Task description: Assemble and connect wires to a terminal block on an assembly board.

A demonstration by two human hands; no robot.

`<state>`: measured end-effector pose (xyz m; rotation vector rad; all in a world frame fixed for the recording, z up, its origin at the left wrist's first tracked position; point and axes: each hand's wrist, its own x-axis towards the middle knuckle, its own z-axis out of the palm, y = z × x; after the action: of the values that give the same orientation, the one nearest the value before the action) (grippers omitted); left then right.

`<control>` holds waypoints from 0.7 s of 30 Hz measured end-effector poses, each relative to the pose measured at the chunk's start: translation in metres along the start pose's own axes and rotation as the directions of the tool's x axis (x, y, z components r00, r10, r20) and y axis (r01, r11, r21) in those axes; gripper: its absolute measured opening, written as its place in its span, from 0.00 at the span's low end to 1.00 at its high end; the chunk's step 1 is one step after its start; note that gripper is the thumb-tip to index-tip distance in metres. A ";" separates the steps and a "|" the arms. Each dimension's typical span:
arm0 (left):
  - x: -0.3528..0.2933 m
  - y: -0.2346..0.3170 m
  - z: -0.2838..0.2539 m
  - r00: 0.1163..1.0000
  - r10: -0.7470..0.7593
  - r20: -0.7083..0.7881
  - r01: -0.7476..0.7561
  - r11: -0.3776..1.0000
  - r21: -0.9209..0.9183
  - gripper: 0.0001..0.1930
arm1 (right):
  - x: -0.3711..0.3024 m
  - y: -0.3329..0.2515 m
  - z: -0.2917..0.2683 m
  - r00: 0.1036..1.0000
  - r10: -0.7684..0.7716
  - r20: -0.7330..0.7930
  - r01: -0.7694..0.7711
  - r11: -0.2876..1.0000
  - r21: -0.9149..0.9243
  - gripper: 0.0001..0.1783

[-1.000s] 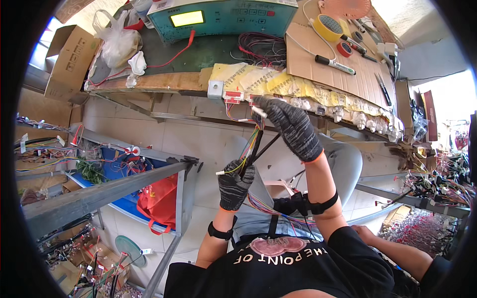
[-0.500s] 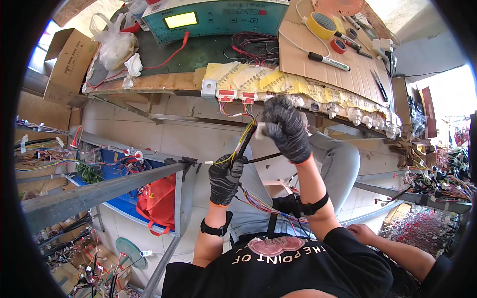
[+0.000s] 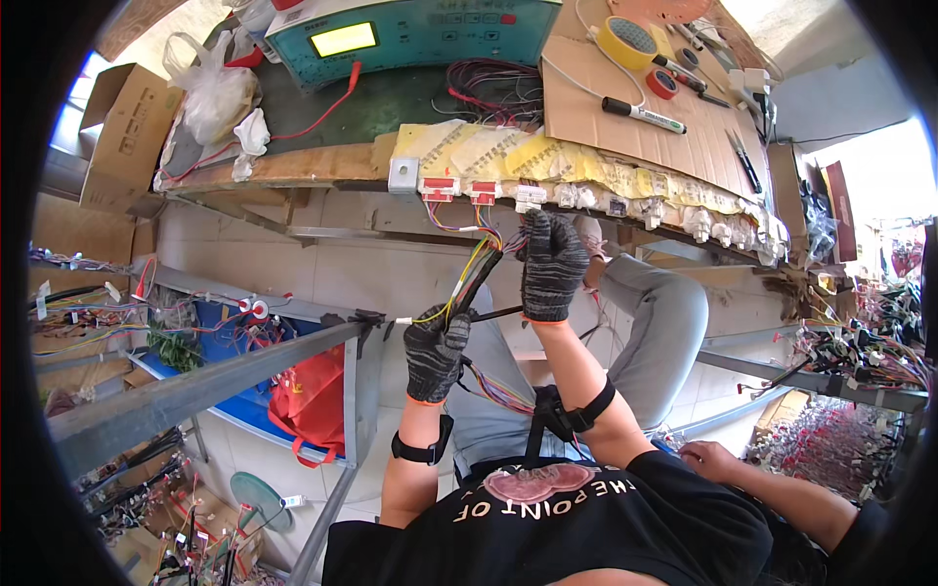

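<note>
A wire harness [image 3: 474,290] with a black sleeve and a yellow wire runs up from my left hand [image 3: 437,354], whose gloved fingers are wrapped round it. Near that grip a small white-tipped end [image 3: 405,320] sticks out to the left. The harness's upper wires fan out to two red-and-white connectors [image 3: 437,189] sitting at the bench's front edge. Just right of these, a white connector [image 3: 531,197] is at the edge, with my gloved right hand [image 3: 554,269] closed at its lower side. Fingertips partly hide where they meet it.
On the bench stand a teal tester [image 3: 410,44] with a lit screen and cardboard [image 3: 596,107] carrying a marker [image 3: 645,117] and tape rolls [image 3: 630,44]. A metal rail [image 3: 195,381] crosses the left. Another person's hand [image 3: 711,459] rests at right. Wire bundles [image 3: 860,356] hang beyond.
My right hand has moved up and slightly left, bringing the white connector from beside the harness to the bench edge. My left hand keeps its grip, nearly still.
</note>
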<state>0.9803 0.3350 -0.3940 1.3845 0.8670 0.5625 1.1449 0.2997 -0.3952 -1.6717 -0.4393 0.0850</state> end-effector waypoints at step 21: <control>-0.011 -0.028 0.047 0.997 0.035 0.062 -0.026 0.990 -0.136 0.11 | 0.008 -0.030 -0.079 0.819 0.397 0.414 -0.462 0.884 0.067 0.11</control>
<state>1.0077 0.2946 -0.4206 1.2872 0.7432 0.5863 1.1691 0.2311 -0.3519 -1.5610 -0.3273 0.7873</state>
